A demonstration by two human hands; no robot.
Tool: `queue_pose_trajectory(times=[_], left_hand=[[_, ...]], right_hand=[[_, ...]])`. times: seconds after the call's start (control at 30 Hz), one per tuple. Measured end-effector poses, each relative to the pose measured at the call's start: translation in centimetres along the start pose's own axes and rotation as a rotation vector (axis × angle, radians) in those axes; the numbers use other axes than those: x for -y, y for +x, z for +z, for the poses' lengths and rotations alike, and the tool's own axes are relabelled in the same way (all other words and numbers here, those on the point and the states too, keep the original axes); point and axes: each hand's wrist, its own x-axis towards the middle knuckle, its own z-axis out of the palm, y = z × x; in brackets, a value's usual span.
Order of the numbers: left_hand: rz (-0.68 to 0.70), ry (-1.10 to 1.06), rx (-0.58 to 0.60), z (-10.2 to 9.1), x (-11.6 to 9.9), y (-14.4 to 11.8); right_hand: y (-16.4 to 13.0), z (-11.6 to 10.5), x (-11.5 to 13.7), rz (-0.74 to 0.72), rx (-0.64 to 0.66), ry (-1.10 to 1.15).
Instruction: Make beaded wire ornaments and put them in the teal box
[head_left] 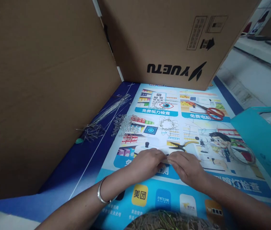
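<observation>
My left hand [147,163] and my right hand [187,166] meet fingertip to fingertip over a printed poster [233,188]. Between them they pinch a small pale piece [167,160], too small to identify. A silver bangle [101,191] circles my left wrist. Just beyond my right hand lie small pliers [179,146]. Farther out sit a pile of clear beads [125,124], a bundle of thin metal pins [106,115] and a small wire-and-bead piece [167,124].
Red-handled scissors [212,111] lie at the far right of the poster. Tall cardboard sheets [41,89] wall the left, and a cardboard box [173,38] stands at the back. A teal bag [262,140] and a clear tape roll [242,153] sit to the right.
</observation>
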Motion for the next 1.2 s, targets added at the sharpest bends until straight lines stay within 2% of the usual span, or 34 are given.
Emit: queue_pose_trajectory(times=[0.17,0.33,0.47,0.6,0.83,1.07,1.2], left_hand=[[-0.031,-0.134,-0.034,0.9,0.2,0.4],[-0.074,-0.381,-0.148,1.9,0.2,0.6],[-0.052,-0.554,-0.227,2.3,0.1,0.6],[-0.088,-0.610,-0.266,2.5,0.0,0.5],[-0.208,-0.761,-0.233,2.3,-0.2,0.6],[-0.235,-1.004,-0.153,2.7,-0.2,0.6],[-0.263,-1.067,-0.162,2.8,-0.3,0.6]], right_hand=[[0.1,0.1,-0.3,0.016,-0.039,0.098],[0.4,-0.1,-0.5,0.083,-0.077,0.301],[0.7,-0.7,-0.2,0.201,-0.077,0.432],[0.9,-1.0,-0.1,0.297,-0.104,0.454],[0.8,-1.0,0.0,0.327,-0.141,0.484],[0.8,-1.0,-0.1,0.419,-0.133,0.536],[0.8,-0.8,-0.2,0.449,-0.151,0.589]])
